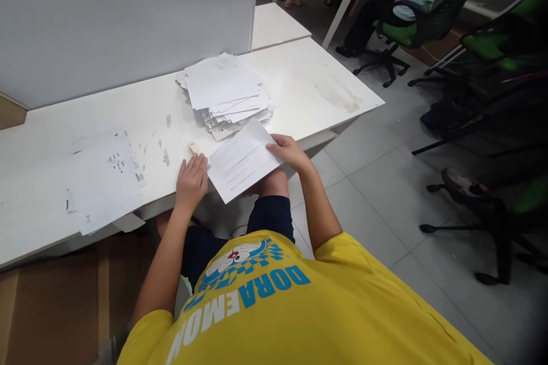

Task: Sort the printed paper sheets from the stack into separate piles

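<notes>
I hold a printed white sheet of paper over the front edge of a white table. My right hand pinches the sheet's right edge. My left hand is closed on its left corner, fingers over the table edge. A small beige object lies on the table just beyond my left fingers. Right behind the sheet sits a messy stack of papers.
A second, flatter pile of printed sheets overhangs the table edge at the left. A grey partition stands behind the table. Another person sits on a green office chair at the back right; more green chairs stand on the tiled floor.
</notes>
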{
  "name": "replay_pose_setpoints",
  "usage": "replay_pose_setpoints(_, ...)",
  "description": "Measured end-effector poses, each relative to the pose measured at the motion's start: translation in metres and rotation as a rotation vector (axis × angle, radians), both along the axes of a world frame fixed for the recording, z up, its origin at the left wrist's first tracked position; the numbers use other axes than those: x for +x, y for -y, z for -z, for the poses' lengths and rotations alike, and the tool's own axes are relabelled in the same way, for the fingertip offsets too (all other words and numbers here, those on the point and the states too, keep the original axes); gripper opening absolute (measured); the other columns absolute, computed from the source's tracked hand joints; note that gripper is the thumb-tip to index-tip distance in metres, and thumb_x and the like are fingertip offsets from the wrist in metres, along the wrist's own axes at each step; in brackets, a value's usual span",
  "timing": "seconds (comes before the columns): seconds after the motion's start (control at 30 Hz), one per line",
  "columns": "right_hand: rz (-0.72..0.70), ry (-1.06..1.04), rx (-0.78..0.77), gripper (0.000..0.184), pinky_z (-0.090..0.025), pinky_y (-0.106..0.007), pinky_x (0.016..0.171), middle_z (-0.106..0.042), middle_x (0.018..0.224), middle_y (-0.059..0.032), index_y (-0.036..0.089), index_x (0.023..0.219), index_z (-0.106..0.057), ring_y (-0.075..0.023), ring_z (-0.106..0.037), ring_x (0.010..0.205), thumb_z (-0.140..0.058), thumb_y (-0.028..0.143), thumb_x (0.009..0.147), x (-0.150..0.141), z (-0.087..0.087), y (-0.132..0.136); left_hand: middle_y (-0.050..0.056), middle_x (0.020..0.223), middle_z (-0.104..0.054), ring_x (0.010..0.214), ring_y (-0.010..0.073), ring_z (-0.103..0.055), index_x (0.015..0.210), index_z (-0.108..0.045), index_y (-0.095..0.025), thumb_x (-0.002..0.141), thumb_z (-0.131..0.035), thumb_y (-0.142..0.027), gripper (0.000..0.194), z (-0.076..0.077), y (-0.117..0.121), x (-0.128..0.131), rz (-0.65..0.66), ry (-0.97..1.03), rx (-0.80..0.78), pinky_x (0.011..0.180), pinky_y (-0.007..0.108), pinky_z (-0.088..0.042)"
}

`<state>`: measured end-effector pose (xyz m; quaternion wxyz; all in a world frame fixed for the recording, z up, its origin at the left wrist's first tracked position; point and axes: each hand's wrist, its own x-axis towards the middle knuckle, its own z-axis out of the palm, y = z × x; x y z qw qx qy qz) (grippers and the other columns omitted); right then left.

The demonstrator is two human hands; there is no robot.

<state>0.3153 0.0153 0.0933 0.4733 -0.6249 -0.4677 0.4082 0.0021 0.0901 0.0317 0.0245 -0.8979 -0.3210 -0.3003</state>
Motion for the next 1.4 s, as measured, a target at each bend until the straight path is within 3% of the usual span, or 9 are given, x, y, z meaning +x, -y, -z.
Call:
replay_pose_setpoints(0.27, 0.055, 0.163, 0.277, 0.024, -0.052, -0.034, 0.074, -0.064, 0.088, -0.004, 0.017, 0.099, -0.065, -0.0206, -0.062, 0.085, -0.052, 0.033, 0.087, 0.029, -0.044, -0.037, 0.014, 0.144, -0.054, 0.145, 0.0268, -0.034, 0.144, -0.047, -0.013, 0.089, -0.036, -0.01, 0.056, 0.009, -0.002, 0.003, 0.015, 0.066, -0.026, 0.116, 0.05, -0.037)
replay_pose_setpoints(0.4, 0.111, 0.274, 0.401, 0.032, -0.053, -0.043, 0.085, -0.063, 0.098, -0.0065, 0.016, 0.106, -0.061, -0.0233, -0.062, 0.096, -0.041, 0.038, 0.095, 0.06, -0.029, -0.106, 0.015, 0.145, -0.052, 0.145, 0.0282, -0.033, 0.145, -0.044, -0.011, 0.088, -0.037, -0.011, 0.058, 0.01, 0.002, 0.002, 0.0, 0.023, -0.04, 0.117, 0.052, -0.035)
replay_pose_setpoints(0.57, 0.111, 0.337, 0.293, 0.032, -0.053, -0.048, 0.088, -0.063, 0.102, -0.0103, 0.014, 0.112, -0.058, -0.0235, -0.062, 0.096, -0.04, 0.034, 0.094, 0.075, 0.001, -0.187, 0.018, 0.146, -0.05, 0.147, 0.0285, -0.03, 0.145, -0.042, -0.009, 0.088, -0.039, -0.011, 0.057, 0.009, 0.006, 0.001, -0.019, 0.002, 0.034, 0.118, 0.052, -0.031)
replay_pose_setpoints(0.73, 0.236, 0.433, 0.107, 0.037, -0.049, -0.053, 0.096, -0.059, 0.112, -0.0166, 0.008, 0.123, -0.052, -0.0262, -0.06, 0.106, -0.041, 0.021, 0.091, 0.064, 0.013, -0.232, 0.012, 0.149, -0.048, 0.149, 0.0283, -0.025, 0.141, -0.048, -0.014, 0.092, -0.04, -0.017, 0.049, -0.057, 0.002, -0.016, -0.06, -0.003, -0.028, 0.121, 0.054, -0.025)
replay_pose_setpoints(0.83, 0.307, 0.572, 0.08, 0.042, -0.04, -0.055, 0.104, -0.051, 0.125, -0.0238, 0.005, 0.13, -0.045, -0.0307, -0.052, 0.123, -0.037, 0.02, 0.092, 0.055, 0.014, -0.243, 0.008, 0.146, -0.052, 0.147, 0.027, -0.029, 0.131, -0.057, -0.013, 0.097, -0.037, -0.023, 0.04, -0.106, -0.003, -0.049, -0.164, 0.019, -0.003, 0.119, 0.052, -0.03)
replay_pose_setpoints(0.9, 0.327, 0.642, 0.1, 0.044, -0.036, -0.058, 0.105, -0.042, 0.135, -0.0282, 0.005, 0.135, -0.04, -0.0335, -0.044, 0.132, -0.032, 0.023, 0.095, 0.05, 0.016, -0.241, 0.008, 0.142, -0.056, 0.143, 0.0256, -0.036, 0.128, -0.059, -0.01, 0.1, -0.034, -0.025, 0.041, -0.12, -0.003, -0.079, -0.248, 0.066, 0.023, 0.118, 0.05, -0.033)
replay_pose_setpoints(1.0, 0.289, 0.672, 0.26, 0.044, -0.035, -0.063, 0.104, -0.03, 0.146, -0.025, 0.016, 0.138, -0.038, -0.0359, -0.033, 0.14, -0.031, 0.031, 0.097, 0.036, 0.016, -0.221, 0.01, 0.132, -0.063, 0.135, 0.0285, -0.045, 0.127, -0.06, -0.007, 0.099, -0.036, -0.033, 0.045, -0.102, 0.01, -0.126, -0.474, 0.052, -0.04, 0.116, 0.051, -0.036)
replay_pose_setpoints(1.17, 0.285, 0.62, 0.448, 0.044, -0.03, -0.068, 0.107, -0.029, 0.149, -0.0178, 0.025, 0.139, -0.04, -0.0367, -0.02, 0.147, -0.031, 0.038, 0.097, -0.025, 0.003, -0.169, 0.026, 0.146, -0.046, 0.138, 0.0509, -0.033, 0.138, -0.05, -0.008, 0.081, -0.061, -0.054, 0.074, -0.033, 0.057, -0.159, -0.76, -0.101, -0.286, 0.107, 0.074, -0.027)
replay_pose_setpoints(1.4, 0.043, 0.401, 0.62, 0.039, -0.032, -0.058, 0.111, -0.046, 0.141, -0.01, 0.029, 0.13, -0.052, -0.0294, -0.031, 0.143, -0.032, 0.04, 0.097, -0.154, -0.011, -0.084, 0.015, 0.101, -0.068, 0.125, 0.0362, -0.05, 0.111, -0.067, -0.019, 0.091, -0.043, -0.019, 0.031, -0.008, 0.098, -0.16, -0.752, -0.036, -0.024, 0.111, 0.065, -0.024)
